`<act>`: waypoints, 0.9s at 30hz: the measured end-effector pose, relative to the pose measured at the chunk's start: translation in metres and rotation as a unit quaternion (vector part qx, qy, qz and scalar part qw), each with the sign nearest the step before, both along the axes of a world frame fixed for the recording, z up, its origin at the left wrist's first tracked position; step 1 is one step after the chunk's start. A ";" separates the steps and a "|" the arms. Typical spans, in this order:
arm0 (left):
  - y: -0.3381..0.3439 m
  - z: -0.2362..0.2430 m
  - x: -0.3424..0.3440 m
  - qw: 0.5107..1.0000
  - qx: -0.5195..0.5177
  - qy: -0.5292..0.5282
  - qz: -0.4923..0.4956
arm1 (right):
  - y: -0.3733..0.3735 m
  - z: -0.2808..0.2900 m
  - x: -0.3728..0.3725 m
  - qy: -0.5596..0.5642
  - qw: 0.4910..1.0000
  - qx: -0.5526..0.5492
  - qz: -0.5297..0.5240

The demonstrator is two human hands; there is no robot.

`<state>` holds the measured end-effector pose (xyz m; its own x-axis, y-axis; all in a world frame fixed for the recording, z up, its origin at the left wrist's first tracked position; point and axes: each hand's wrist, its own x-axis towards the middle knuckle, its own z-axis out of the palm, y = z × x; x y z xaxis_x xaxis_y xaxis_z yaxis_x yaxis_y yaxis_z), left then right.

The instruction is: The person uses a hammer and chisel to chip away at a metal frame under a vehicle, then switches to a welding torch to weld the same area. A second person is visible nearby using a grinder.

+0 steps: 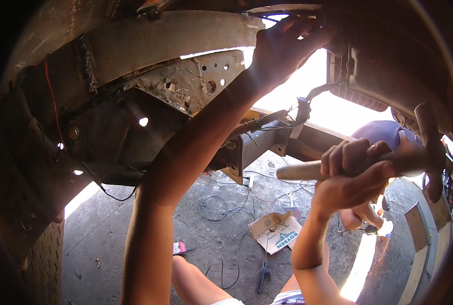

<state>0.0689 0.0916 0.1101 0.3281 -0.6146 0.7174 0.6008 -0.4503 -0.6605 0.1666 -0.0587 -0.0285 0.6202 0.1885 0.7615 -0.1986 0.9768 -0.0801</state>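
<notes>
My left hand (285, 48) is raised to the dark underside of a vehicle, its fingers bent among parts at the upper edge; what they hold is hidden. The rusty frame rail (150, 35) and a perforated bracket (196, 81) lie beside that arm. Lower right, my right hand (351, 180) is closed round the pale handle of a hammer (300, 171), whose head points to the right. A wiring bundle (302, 109) hangs between my hands, near a dark crossmember (302, 145).
Another person (376, 129) in purple crouches beyond my right hand. On the concrete floor (94, 244) lie cables (214, 208), cardboard (267, 223), a dark clamp-like tool (262, 277) and a small red item (180, 247). Boards (419, 229) stand at the right.
</notes>
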 end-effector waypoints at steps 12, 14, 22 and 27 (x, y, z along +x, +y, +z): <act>-0.014 -0.009 -0.006 0.998 -0.063 0.009 0.007 | 0.006 0.002 -0.021 -0.004 0.997 -0.075 -0.035; -0.015 -0.007 -0.006 0.998 -0.058 0.010 0.012 | 0.003 0.004 -0.015 0.004 0.996 -0.076 -0.043; -0.012 -0.004 -0.005 0.994 -0.097 0.017 0.038 | -0.009 0.006 -0.005 -0.016 0.986 -0.137 -0.090; -0.012 -0.005 -0.004 1.000 -0.021 0.011 0.007 | -0.006 0.005 -0.006 -0.004 0.990 -0.109 -0.087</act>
